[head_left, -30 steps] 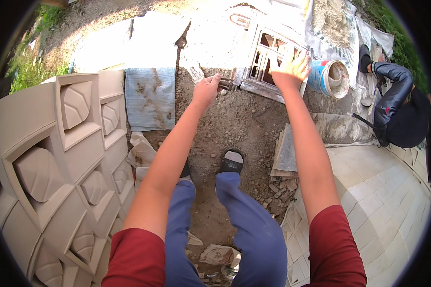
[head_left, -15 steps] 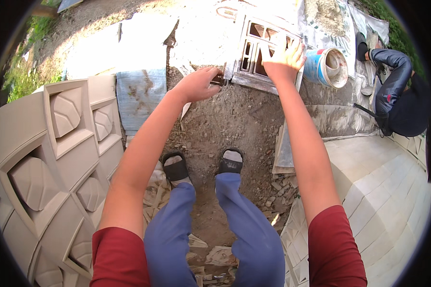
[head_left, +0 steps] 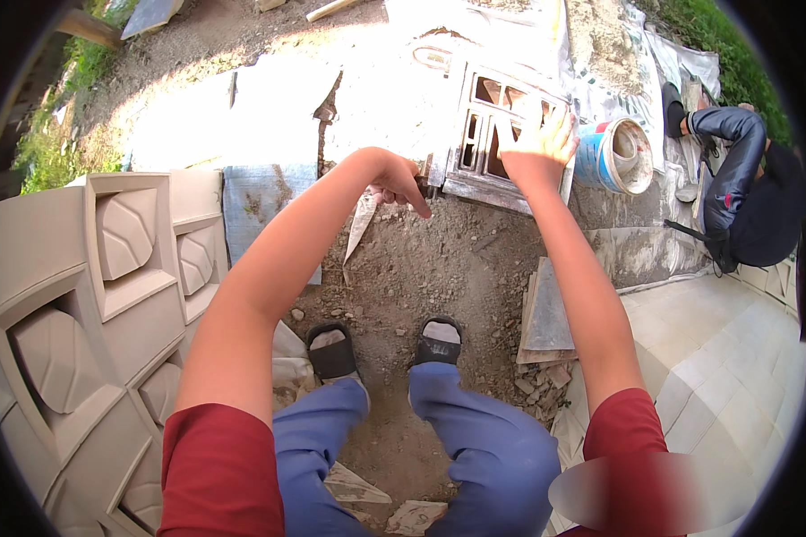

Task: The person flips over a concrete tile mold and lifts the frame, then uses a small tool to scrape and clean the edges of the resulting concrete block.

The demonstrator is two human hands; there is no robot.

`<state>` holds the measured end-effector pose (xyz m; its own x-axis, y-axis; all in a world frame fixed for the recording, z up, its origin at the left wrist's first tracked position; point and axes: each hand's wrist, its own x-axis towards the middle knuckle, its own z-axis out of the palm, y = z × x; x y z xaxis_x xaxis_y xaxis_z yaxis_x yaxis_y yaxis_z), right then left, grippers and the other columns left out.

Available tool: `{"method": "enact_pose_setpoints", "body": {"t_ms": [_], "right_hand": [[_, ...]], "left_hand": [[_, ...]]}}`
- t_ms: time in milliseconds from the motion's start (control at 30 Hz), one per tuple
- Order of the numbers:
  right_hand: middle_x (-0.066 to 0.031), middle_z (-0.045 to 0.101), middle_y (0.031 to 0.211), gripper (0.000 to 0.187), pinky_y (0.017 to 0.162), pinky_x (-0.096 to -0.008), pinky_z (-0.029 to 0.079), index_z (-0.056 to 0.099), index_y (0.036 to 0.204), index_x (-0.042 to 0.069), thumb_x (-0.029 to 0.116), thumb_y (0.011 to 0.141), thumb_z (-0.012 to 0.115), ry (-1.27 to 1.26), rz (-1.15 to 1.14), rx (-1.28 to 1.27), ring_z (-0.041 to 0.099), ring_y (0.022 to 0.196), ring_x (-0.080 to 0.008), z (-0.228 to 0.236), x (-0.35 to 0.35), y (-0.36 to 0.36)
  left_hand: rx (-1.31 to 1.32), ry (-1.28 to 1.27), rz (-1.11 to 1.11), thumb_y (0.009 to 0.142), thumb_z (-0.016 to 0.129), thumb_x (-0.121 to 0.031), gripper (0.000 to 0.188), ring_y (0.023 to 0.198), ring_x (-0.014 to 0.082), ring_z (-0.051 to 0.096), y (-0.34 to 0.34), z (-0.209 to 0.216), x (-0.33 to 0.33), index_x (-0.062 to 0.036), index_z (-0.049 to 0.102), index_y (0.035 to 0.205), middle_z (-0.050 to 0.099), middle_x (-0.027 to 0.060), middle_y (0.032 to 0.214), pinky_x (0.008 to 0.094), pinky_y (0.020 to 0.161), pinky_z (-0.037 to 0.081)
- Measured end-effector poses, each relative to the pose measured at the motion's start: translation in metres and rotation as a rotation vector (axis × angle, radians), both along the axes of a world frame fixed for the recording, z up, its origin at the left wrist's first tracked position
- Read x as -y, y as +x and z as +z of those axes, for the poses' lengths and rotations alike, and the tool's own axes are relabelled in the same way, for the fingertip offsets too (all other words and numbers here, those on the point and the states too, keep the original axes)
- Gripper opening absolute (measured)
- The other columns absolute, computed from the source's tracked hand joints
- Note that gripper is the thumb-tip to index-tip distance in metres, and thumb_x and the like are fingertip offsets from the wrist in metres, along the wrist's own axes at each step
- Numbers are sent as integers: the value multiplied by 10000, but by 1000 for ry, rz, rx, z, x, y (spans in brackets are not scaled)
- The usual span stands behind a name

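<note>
My open right hand (head_left: 541, 152) seemingly steadies this whitish rectangular lattice frame (head_left: 485, 191); my curled left hand (head_left: 397, 185), grip unclear, likely needs purchase next.

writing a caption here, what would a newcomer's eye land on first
Probably the sunlit frame with openings at top centre, the right hand spread on it. Next, perhaps, the cream panels with recessed shapes filling the left side, then the blue-and-white bucket just right of the frame.

The latticed frame (head_left: 484, 182) looks rough, the bucket (head_left: 595, 159) smooth plastic.
</note>
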<state>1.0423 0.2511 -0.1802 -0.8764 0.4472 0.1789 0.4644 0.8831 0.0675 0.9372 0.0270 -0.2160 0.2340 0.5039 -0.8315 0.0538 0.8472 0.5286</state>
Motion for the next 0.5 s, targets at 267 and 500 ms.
{"method": "enact_pose_setpoints", "body": {"t_ms": [267, 500], "right_hand": [[-322, 269, 1578, 802, 1166, -650, 154, 419, 1531, 126, 662, 937, 476, 97, 48, -94, 212, 1476, -498, -19, -11, 0], [-331, 312, 1539, 769, 1161, -639, 152, 451, 1497, 116, 644, 939, 484, 128, 68, -167, 246, 1442, -512, -18, -7, -6]], "left_hand": [[-414, 116, -84, 756, 790, -325, 340, 602, 224, 586, 12, -1, 1, -6, 684, 798, 585, 71, 644, 416, 569, 503], [-595, 268, -35, 768, 766, -301, 367, 605, 233, 620, 21, 6, 11, 51, 665, 754, 651, 128, 673, 404, 588, 499]]}}
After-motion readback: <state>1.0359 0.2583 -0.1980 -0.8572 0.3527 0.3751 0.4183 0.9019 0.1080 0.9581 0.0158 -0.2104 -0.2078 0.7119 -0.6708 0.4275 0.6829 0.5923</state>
